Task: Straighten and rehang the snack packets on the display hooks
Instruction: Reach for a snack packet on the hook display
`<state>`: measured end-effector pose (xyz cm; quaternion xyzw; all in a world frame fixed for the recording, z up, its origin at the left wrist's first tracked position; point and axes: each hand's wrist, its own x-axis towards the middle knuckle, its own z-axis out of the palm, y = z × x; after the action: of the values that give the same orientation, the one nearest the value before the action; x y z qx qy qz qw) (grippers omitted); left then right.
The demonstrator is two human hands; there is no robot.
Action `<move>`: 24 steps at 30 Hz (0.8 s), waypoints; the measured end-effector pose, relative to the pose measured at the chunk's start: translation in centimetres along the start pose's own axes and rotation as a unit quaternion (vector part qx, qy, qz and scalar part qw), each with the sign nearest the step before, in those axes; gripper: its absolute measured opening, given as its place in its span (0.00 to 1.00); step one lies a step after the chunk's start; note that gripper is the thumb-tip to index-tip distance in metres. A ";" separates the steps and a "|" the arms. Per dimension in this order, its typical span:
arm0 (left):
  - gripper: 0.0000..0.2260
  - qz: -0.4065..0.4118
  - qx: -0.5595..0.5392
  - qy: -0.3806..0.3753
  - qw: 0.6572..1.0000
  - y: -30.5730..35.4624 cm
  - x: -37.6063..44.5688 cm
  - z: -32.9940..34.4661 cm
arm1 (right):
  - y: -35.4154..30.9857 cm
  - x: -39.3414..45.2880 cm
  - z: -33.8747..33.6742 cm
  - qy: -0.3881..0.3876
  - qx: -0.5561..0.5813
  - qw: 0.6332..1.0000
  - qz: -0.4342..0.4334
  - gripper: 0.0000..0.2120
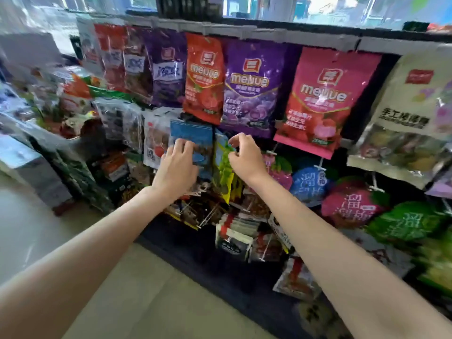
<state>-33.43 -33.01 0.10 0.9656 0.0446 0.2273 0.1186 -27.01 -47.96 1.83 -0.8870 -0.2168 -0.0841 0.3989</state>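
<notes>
— State of the hands?
— The blue packet point(193, 140) (second row, below the orange packet point(205, 77)) is pressed flat by the left hand point(177, 165), presumably for squaring. The yellow-green packet point(225, 167) beside it is pinched by the right hand point(244, 156).

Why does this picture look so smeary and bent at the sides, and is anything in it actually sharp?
Head view: the wide lens bows the shelf edge; the left and right margins smear with motion blur. Sharpest are the purple packet and pink packet, with glare on their foil. The left hand and right hand are fairly crisp.
</notes>
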 end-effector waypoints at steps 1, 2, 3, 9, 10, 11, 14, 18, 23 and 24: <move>0.19 -0.009 0.004 -0.009 1.000 -1.8 0.1 0.0 | -0.5 0.8 1.4 -0.021 -0.011 1.000 0.004 0.13; 0.18 -0.016 0.009 -0.019 1.000 -3.5 0.4 0.1 | -1.0 1.6 2.7 -0.042 -0.020 0.999 0.010 0.13; 0.18 -0.022 0.017 -0.031 0.999 -5.2 0.8 0.4 | -1.3 2.5 4.1 -0.065 -0.029 0.997 0.020 0.13; 0.18 -0.011 0.044 -0.076 0.996 -13.3 6.3 2.5 | -1.2 8.8 11.0 -0.165 -0.097 0.978 0.082 0.24; 0.19 0.002 0.040 -0.081 0.996 -14.3 7.5 3.2 | -0.7 10.0 12.0 -0.162 -0.098 0.977 0.100 0.26; 0.20 0.014 0.036 -0.091 0.995 -15.3 8.8 3.9 | -0.3 11.2 12.9 -0.159 -0.094 0.975 0.120 0.29; 0.24 0.034 0.009 -0.122 0.992 -18.0 12.4 6.3 | 0.8 14.1 15.0 -0.143 -0.096 0.971 0.167 0.36; 0.23 0.091 0.023 -0.146 0.985 -21.1 15.7 9.0 | 1.1 16.8 16.5 -0.131 -0.150 0.965 0.169 0.38; 0.25 0.128 0.012 -0.195 0.972 -22.8 18.4 9.9 | 0.9 18.9 18.5 -0.105 -0.216 0.958 0.156 0.40; 0.25 0.145 0.006 -0.200 0.969 -23.2 18.9 10.1 | 0.8 19.3 18.7 -0.094 -0.233 0.957 0.149 0.40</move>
<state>-12.75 -10.01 -6.37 0.9883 -0.1191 0.0443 0.0846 -9.91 -28.38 -5.04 -0.9814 -0.0932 0.0115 0.1674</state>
